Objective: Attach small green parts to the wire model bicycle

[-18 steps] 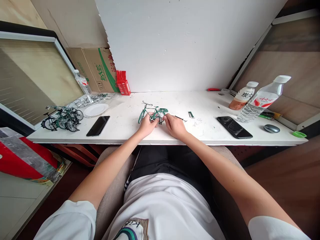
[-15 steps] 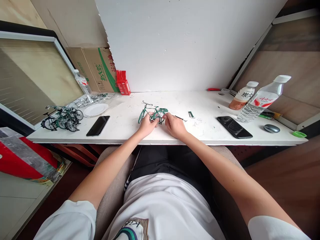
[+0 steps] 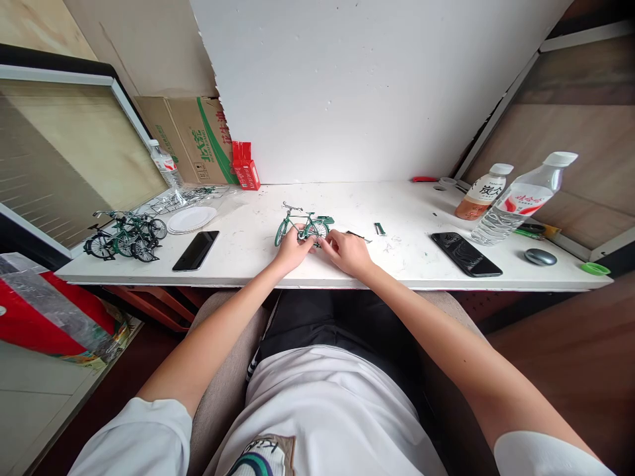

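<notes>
A small green model bicycle [image 3: 303,225] stands upright on the white table [image 3: 258,261], just beyond both hands. My left hand [image 3: 292,252] grips its lower frame near the rear wheel. My right hand [image 3: 347,252] has its fingertips pinched at the rear wheel, on the bicycle or a tiny part that I cannot make out. A thin dark tool [image 3: 358,235] lies just behind my right hand. A small green part [image 3: 380,229] lies further right.
Several finished model bicycles [image 3: 124,236] stand at the table's left end, by white plates [image 3: 191,219] and a black phone [image 3: 196,250]. Another phone [image 3: 466,254], two bottles [image 3: 516,198] and a mouse [image 3: 540,256] sit on the right. A cardboard box [image 3: 191,139] and red carton [image 3: 244,165] stand at the back.
My right hand has slid slightly left and down toward the rear wheel. The view has shifted a little; the bicycle and my left hand stay where they were.
</notes>
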`<state>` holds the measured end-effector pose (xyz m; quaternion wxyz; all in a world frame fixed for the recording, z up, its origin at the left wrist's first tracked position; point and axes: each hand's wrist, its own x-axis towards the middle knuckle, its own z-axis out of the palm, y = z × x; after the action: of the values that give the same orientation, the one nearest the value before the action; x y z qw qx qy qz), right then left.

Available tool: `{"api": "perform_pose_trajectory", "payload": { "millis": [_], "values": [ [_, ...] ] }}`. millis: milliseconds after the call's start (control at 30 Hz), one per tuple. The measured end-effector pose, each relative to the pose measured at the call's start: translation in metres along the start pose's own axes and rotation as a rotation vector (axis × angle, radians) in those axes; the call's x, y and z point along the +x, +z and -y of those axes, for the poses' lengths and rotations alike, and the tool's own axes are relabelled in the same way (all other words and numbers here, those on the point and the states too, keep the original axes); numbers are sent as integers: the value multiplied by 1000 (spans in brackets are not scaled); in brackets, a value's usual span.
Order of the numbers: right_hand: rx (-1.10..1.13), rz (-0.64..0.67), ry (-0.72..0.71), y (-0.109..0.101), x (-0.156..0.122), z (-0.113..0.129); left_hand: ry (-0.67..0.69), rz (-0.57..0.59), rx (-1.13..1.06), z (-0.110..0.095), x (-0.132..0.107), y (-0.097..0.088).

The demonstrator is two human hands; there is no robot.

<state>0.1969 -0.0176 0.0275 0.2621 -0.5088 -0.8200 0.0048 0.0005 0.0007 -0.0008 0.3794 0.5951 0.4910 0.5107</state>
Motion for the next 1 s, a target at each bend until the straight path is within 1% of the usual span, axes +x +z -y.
{"api": "perform_pose_trajectory", "payload": {
  "millis": [133,233,433,533,733,1000],
  "values": [
    [38,4,-58,2,-1,-2,-7,-3,-34,-6,-2,1],
    [64,-10,-67,3,-2,-3,-23,-6,-55,-10,-4,1],
    [136,-121,-50,0,-1,-2,-6,14,-61,-12,-6,0],
    [156,-149,-72,1,-1,-3,24,45,-41,-10,-6,0],
    [172,-157,-135,6,0,-9,51,88,-58,-5,-5,0],
    [189,-132,-116,6,-1,-11,83,111,-122,-8,-7,-1]
  ]
}}
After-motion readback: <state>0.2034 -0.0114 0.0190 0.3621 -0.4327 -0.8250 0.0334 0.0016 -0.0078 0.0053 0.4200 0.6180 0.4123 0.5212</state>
